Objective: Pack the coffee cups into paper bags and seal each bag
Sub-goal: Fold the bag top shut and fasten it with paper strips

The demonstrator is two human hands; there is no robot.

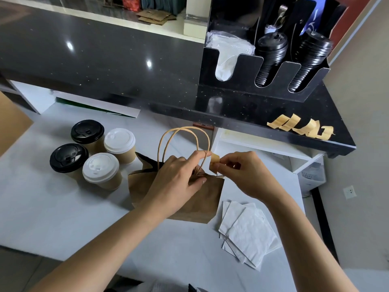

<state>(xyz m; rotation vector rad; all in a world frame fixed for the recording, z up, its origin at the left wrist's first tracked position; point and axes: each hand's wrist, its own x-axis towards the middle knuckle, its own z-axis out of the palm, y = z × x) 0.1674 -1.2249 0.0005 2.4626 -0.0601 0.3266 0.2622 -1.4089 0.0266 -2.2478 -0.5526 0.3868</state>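
A brown paper bag [202,199] with twisted paper handles [168,140] stands on the white counter [63,207]. My left hand [176,182] pinches the bag's top edges together near the handles. Just to its right, my right hand [242,173] holds a short strip of tan tape [214,164] above the bag's top. Left of the bag stand several lidded coffee cups: two with black lids [87,131] [68,158] and two with white lids [119,141] [101,168]. The bag's inside is hidden.
White napkins [246,230] lie fanned out right of the bag. More tan tape strips [303,126] stick to the black ledge's edge [231,119]. A black organiser [248,66] on it holds stacked black lids and white items. A brown box edge [12,127] sits far left.
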